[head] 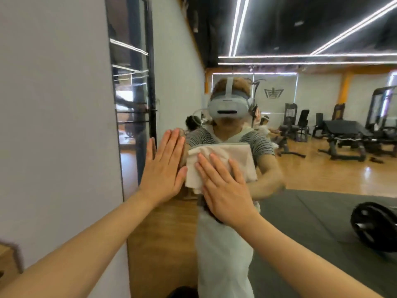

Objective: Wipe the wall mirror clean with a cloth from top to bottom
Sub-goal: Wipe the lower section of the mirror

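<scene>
Head view. My right hand [225, 190] lies flat, fingers straight, pressing the white cloth [217, 162] against the wall mirror [300, 168] at centre frame; the cloth shows above and to the left of my fingertips. My left hand [163, 171], open-palmed with fingers straight, rests on the glass just left of the cloth, near the mirror's left edge. A grey wall [53, 104] fills the left of the frame. Reflected at right: gym machines [343, 136] and a weight plate [376, 226].

Left hand [163, 168] flat on the mirror [300, 147] blocks the cloth's [223, 160] leftward path; rightward and below, open glass; the mirror's left edge [120, 147] bounds it.
</scene>
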The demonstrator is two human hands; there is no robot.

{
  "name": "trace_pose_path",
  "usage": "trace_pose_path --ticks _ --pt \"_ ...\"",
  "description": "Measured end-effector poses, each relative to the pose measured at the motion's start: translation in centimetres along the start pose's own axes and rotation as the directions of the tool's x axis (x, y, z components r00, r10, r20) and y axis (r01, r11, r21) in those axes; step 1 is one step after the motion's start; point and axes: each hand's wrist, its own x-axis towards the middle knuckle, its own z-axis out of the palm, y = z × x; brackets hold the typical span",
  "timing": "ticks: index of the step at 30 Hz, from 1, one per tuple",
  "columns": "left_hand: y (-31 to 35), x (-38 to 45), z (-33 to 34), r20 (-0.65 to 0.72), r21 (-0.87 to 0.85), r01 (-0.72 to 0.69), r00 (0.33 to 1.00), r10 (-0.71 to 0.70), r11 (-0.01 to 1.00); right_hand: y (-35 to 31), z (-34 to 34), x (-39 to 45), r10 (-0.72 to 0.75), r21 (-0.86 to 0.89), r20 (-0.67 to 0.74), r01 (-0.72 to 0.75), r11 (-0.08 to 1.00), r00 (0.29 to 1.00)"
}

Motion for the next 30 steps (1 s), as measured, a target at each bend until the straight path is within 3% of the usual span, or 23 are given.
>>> trace_pose_path --ticks 7,14,19,21,24,29,30 --pt "-0.4 -0.4 1.3 -0.150 0.038 -0.026 0.988 0.032 0.999 0.6 1.3 0.7 -0.098 -0.174 -0.127 0.075 0.982 0.987" --pt "-0.7 -0.4 1.2 -0.128 -0.023 -0.043 0.991 0.040 0.999 1.3 1.4 1.6 -0.124 -0.147 -0.063 0.114 0.983 0.990" --pt "-0.4 -0.3 1.2 -0.121 0.020 -0.011 0.993 0.014 1.000 5.5 0.1 -1.2 0.108 -0.162 -0.116 -0.126 0.979 0.987" --pt "-0.4 -0.3 1.3 -0.112 0.035 -0.004 0.994 0.008 0.999 8.4 -0.6 -3.5 0.298 -0.106 -0.136 -0.313 0.944 0.945" --pt "-0.3 -0.3 1.2 -0.106 0.058 -0.007 0.994 0.013 0.998 10.7 -1.9 -6.3 0.565 0.025 -0.135 -0.567 0.823 0.814" --pt "0.0 -0.2 1.1 -0.111 0.065 -0.005 0.994 0.012 0.998 6.8 -2.0 -3.1 0.832 0.220 -0.123 -0.803 0.554 0.541" --pt "0.0 -0.2 1.1 -0.116 0.060 -0.002 0.993 0.009 0.998 5.4 -1.7 -2.0 0.828 0.245 -0.111 -0.793 0.558 0.549"
